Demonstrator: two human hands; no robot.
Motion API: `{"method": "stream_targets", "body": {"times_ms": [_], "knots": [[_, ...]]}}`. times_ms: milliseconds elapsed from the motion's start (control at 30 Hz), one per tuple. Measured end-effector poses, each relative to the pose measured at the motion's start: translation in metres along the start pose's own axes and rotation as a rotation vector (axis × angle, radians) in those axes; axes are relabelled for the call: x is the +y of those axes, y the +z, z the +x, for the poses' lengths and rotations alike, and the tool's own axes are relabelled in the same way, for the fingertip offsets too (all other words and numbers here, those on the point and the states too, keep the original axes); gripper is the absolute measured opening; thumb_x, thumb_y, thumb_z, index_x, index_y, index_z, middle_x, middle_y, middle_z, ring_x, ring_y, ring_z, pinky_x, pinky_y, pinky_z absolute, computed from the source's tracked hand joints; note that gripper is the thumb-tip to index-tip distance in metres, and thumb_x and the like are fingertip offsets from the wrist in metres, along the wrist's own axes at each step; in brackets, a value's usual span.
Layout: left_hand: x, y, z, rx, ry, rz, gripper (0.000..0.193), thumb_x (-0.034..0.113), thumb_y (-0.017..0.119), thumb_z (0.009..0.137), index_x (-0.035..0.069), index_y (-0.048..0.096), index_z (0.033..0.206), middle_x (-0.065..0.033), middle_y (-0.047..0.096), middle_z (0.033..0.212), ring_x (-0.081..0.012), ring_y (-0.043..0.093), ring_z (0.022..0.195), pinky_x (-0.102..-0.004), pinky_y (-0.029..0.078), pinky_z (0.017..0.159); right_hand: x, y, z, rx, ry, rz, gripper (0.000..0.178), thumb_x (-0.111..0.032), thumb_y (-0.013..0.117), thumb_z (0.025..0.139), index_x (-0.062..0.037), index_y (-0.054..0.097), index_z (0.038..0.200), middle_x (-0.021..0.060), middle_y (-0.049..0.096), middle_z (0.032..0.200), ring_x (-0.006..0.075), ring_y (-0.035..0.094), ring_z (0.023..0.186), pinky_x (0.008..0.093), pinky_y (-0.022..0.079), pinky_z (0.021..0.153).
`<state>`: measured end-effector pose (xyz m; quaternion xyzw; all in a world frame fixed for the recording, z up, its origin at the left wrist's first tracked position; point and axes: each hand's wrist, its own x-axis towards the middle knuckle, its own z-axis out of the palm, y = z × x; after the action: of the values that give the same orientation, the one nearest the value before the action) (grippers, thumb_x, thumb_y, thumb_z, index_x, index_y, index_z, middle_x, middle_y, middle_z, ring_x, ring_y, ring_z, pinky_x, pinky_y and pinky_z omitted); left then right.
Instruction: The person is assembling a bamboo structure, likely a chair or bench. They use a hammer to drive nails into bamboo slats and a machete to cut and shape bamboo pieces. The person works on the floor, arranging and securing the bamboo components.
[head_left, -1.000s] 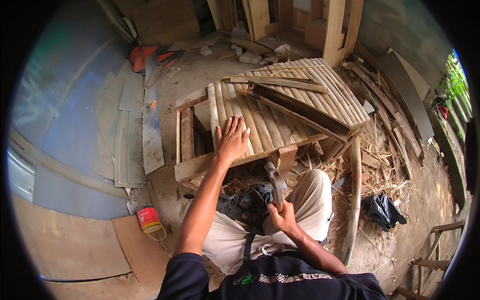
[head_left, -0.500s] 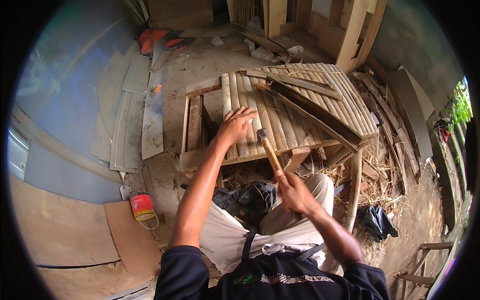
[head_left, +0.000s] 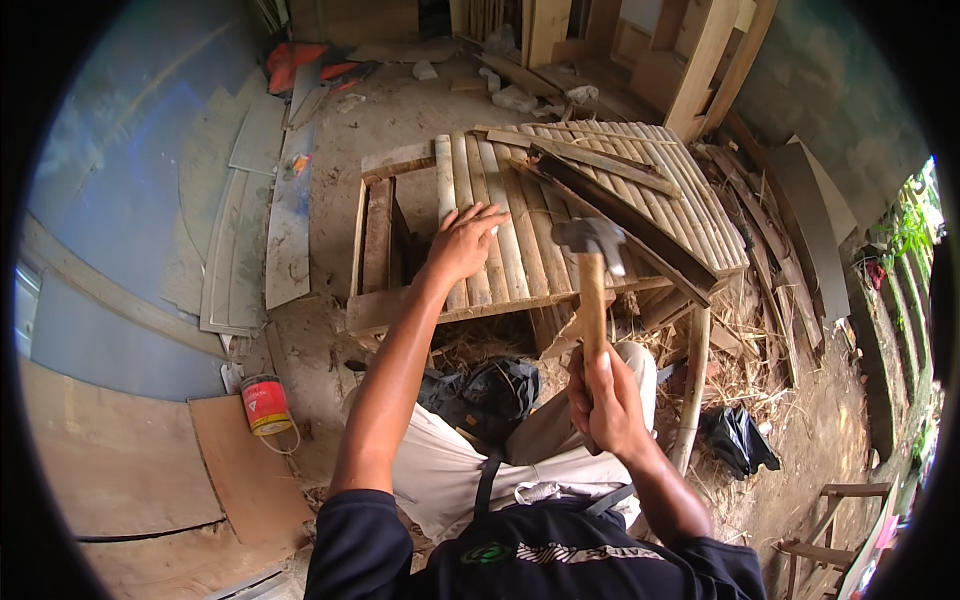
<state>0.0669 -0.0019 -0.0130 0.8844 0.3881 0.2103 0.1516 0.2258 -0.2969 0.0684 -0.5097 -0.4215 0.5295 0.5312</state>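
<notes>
My right hand (head_left: 612, 400) is closed round the wooden handle of a claw hammer (head_left: 593, 305). The hammer's metal head is raised, appearing in front of the near edge of a low bench (head_left: 520, 250) topped with round wooden poles. On the left part of those poles lies my left hand (head_left: 464, 243), fingers stretched out across them. Whether anything small sits under its fingertips is hidden. A dark channel-shaped timber (head_left: 625, 215) slants over the bench top, with a thin wooden strip (head_left: 590, 160) behind it.
At the bench's left its wooden frame (head_left: 380, 235) shows open. A red tin (head_left: 266, 405) stands left of my legs. Black plastic bags (head_left: 500, 388) lie below the bench, and another black bag (head_left: 740, 440) rests on the floor at right. Loose planks (head_left: 780, 260) lean along the right wall.
My right hand has lifted the hammer and swung its head up and to the right, away from my left hand. The left hand stays on the poles; the view has shifted slightly.
</notes>
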Motion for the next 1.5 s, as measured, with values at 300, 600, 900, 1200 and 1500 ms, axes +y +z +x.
{"method": "stream_targets", "body": {"times_ms": [300,600,900,1200,1500], "knots": [[0.027,0.021,-0.012,0.200,-0.078,0.136,0.040,0.030,0.043,0.104,0.023,0.054,0.141,-0.0037,0.044,0.153,-0.0274,0.035,0.145,-0.0549,0.022,0.119,0.033,0.022,0.016,0.133,0.034,-0.314,0.040,-0.040,0.036,0.108,-0.0033,0.047,0.095,0.0025,0.047,0.063,0.0121,0.047,0.047,0.0285,0.039,0.045],[-0.011,-0.004,-0.005,-0.005,0.043,-0.126,0.040,0.023,0.043,0.104,0.019,0.054,0.142,-0.0070,0.039,0.157,-0.0286,0.028,0.148,-0.0507,0.016,0.122,0.040,0.015,0.004,-0.014,0.030,0.066,0.043,-0.042,0.037,0.108,-0.0026,0.053,0.098,0.0018,0.050,0.063,0.0089,0.050,0.050,0.0256,0.039,0.047],[-0.025,-0.004,-0.004,0.073,-0.152,-0.271,0.073,0.059,0.017,0.104,0.008,0.026,0.156,-0.0107,0.009,0.166,-0.0285,0.004,0.154,-0.0452,0.011,0.124,0.162,0.038,0.016,-0.089,-0.352,-0.328,0.041,-0.039,0.047,0.101,0.0006,0.052,0.090,0.0144,0.051,0.062,0.0366,0.057,0.053,0.0403,0.043,0.051],[-0.020,-0.009,-0.004,0.000,-0.205,-0.232,0.075,0.058,0.009,0.103,0.008,0.023,0.157,-0.0126,0.015,0.165,-0.0286,0.007,0.153,-0.0418,0.011,0.125,0.185,0.045,0.051,-0.035,-0.348,-0.593,0.030,-0.030,0.057,0.094,-0.0007,0.050,0.089,0.0249,0.058,0.066,0.0492,0.060,0.066,0.0508,0.047,0.056],[-0.026,0.001,-0.002,0.105,-0.227,-0.223,0.070,0.051,0.024,0.105,0.008,0.010,0.159,-0.0116,0.003,0.167,-0.0291,0.004,0.154,-0.0516,0.010,0.123,0.154,0.057,0.034,-0.049,-0.400,-0.305,0.045,-0.041,0.039,0.105,0.0003,0.052,0.094,0.0039,0.048,0.060,0.0147,0.047,0.049,0.0304,0.035,0.046]]}}
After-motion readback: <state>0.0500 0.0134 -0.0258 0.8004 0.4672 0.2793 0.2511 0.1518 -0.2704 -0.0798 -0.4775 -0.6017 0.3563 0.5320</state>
